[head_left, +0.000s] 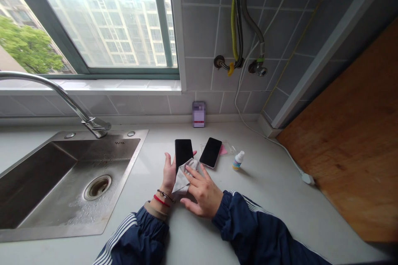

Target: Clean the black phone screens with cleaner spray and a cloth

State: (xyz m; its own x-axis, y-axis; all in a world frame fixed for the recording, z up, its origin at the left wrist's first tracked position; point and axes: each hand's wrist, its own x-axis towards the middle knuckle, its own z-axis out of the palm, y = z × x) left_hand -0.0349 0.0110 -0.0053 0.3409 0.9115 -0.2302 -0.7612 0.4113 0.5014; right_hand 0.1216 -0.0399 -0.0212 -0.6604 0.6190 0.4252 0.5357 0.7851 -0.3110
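Nearest us, our striped sleeves lead to two hands working close together. Our right hand is loosely spread, its fingers lying on a pale cloth and its thumb standing clear. Our left hand cradles the black phone from beneath, thumb along one edge and fingertips showing at the other. The phone's upper part is bare; the cloth covers its lower end. Whether the left hand's back rests on the surface, we cannot tell.

We take the step in hand to be wiping the screen. To do it well, we should spread the cloth flat under several fingers, press lightly and evenly, and draw long strokes that reach the edges. The supporting palm should stay steady, with its fingertips out of the stroke's path.

Just right of the held phone lies a second phone, with a pink piece beside it; swinging wide could nudge it. The small white bottle stands upright farther right. Beyond everything, a lit phone leans against the tiled wall.
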